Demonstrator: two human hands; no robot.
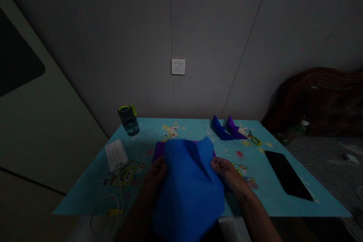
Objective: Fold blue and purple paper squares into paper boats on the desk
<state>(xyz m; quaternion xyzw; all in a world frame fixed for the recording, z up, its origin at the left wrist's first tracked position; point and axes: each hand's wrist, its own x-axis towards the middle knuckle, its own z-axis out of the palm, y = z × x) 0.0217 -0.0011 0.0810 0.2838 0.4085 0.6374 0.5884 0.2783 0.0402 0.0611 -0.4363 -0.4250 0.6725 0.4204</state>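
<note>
A large sheet of blue paper point(190, 193), creased and curling at its top, is held up in front of me over the table's near edge. My left hand point(156, 172) grips its left side, fingers partly tucked behind the sheet. On the opposite side, my right hand point(224, 168) pinches the edge between thumb and fingers. Beneath and behind the blue sheet lies purple paper point(159, 150), mostly covered. Two folded paper boats, one blue point(219, 129) and one purple point(234, 129), sit at the back right of the table.
The table point(198, 130) has a light-blue patterned top. A water bottle point(129, 121) stands back left, with a white power bank point(117, 155) and its cable nearer. Yellow-handled scissors point(255, 140) and a black tablet-like slab point(287, 174) lie right. A wall socket point(178, 66) is behind.
</note>
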